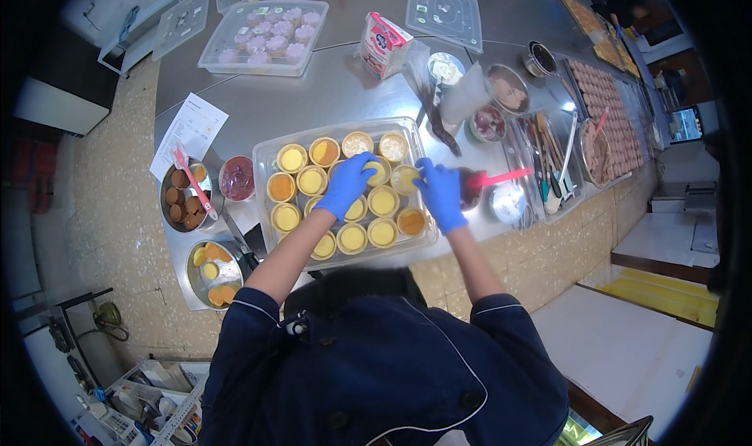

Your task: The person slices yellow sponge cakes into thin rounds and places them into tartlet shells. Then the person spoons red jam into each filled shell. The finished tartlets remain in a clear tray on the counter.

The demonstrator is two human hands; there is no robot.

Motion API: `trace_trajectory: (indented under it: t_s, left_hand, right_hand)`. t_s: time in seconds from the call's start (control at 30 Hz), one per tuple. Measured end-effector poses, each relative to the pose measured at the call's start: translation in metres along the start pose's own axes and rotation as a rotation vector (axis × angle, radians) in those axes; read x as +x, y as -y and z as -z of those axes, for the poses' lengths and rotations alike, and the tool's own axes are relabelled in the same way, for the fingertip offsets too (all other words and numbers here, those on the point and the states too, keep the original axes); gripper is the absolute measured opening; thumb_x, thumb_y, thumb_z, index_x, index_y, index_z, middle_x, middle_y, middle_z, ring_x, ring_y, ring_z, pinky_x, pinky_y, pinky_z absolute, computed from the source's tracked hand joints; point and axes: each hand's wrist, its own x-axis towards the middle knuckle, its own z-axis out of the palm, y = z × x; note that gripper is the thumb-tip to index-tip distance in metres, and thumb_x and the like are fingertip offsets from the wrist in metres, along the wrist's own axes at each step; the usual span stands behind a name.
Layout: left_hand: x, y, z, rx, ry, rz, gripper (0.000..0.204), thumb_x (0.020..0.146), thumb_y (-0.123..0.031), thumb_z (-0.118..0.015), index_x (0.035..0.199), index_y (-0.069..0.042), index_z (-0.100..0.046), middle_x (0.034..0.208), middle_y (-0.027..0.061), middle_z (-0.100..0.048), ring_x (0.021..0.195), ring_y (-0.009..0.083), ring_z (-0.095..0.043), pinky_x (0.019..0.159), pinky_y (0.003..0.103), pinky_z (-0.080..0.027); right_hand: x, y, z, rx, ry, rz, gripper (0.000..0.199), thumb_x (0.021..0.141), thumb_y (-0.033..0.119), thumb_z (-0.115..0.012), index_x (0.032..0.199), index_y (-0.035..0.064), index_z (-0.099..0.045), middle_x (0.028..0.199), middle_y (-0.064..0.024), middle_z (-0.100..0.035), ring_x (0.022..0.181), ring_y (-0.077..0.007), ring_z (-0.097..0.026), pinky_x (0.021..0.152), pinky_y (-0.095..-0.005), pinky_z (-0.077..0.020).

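Observation:
A clear plastic box [263, 181] stands in front of me, filled with round beige cups [382, 233], most with a yellow or orange cake-like disc inside. Two cups in the back row [358, 144] show a whitish filling instead. My left hand [350, 184], in a blue glove, has its fingertips closed at a cup with a yellow disc [377, 171]. From the other side my right hand [441, 195], gloved alike, pinches the rim of a neighbouring pale yellow cup [404, 180]. My left hand and forearm partly cover some cups.
At left, metal bowls hold brown discs [178, 203] and yellow and orange discs [211, 271]; a bowl of red filling [237, 178] stands nearby. Right of the box are a piping bag [464, 97], cream bowls and a tool tray [548, 164]. Lilac-topped cupcakes [270, 39] sit farther back.

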Motion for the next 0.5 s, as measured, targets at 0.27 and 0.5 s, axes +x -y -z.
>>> trace_trajectory:
  t_s: [0.27, 0.5]
  left_hand:
    - [0.023, 0.005, -0.011, 0.592, 0.09, -0.39, 0.019, 0.075, -0.011, -0.053, 0.092, -0.017, -0.057, 0.08, 0.0014, -0.059, 0.077, 0.0193, -0.056, 0.067, 0.035, -0.039]
    - [0.015, -0.004, -0.014, 0.777, -0.067, -0.384, 0.029, 0.076, -0.016, -0.056, 0.105, -0.017, -0.052, 0.09, 0.001, -0.052, 0.079, 0.0166, -0.052, 0.068, 0.035, -0.04]
  right_hand:
    - [0.015, 0.004, -0.023, -0.482, 0.082, 0.322, 0.016, 0.072, 0.009, -0.056, 0.086, 0.0143, -0.052, 0.065, -0.001, -0.054, 0.072, -0.0183, -0.053, 0.065, -0.0362, -0.0348]
    - [-0.001, 0.008, -0.034, -0.479, 0.099, 0.274, 0.013, 0.073, 0.012, -0.053, 0.085, 0.0157, -0.058, 0.085, -0.003, -0.056, 0.08, -0.0187, -0.053, 0.069, -0.0403, -0.0368]
